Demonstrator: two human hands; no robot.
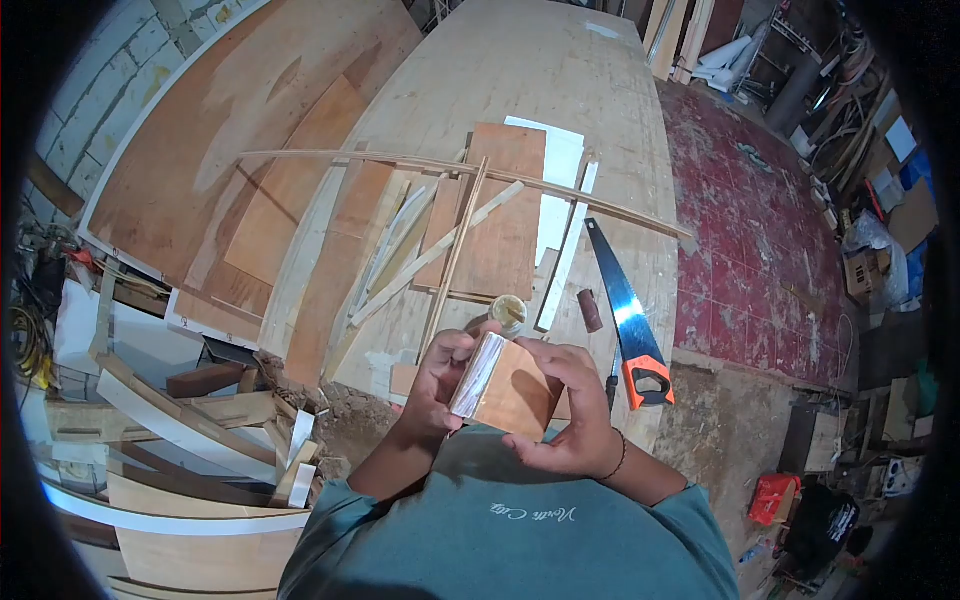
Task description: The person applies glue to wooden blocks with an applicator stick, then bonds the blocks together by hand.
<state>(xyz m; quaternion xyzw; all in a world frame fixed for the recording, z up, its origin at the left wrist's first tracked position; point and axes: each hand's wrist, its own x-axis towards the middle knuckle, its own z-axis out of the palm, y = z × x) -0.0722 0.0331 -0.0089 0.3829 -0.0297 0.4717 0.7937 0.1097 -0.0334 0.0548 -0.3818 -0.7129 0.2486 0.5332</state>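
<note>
Close in front of my chest I hold a small square wooden block [517, 389], its flat tan face tilted up toward me. Whitish streaks run along its left edge. My left hand [441, 378] grips that streaked side with fingers bent around it. On the opposite side, my right hand [582, 408] has its thumb at the lower corner and its fingers at the upper edge. Just beyond the block stands a small round container [508, 315] with pale contents. A brown cylindrical piece [590, 311] lies to its right.
A handsaw [626, 305] with an orange and black handle lies right on the wooden worktable [480, 70]. Thin wooden strips [440, 254] cross a reddish-brown board [512, 215]. Curved wooden parts [190, 425] are stacked at lower left. Red tiled floor [745, 240] lies at right.
</note>
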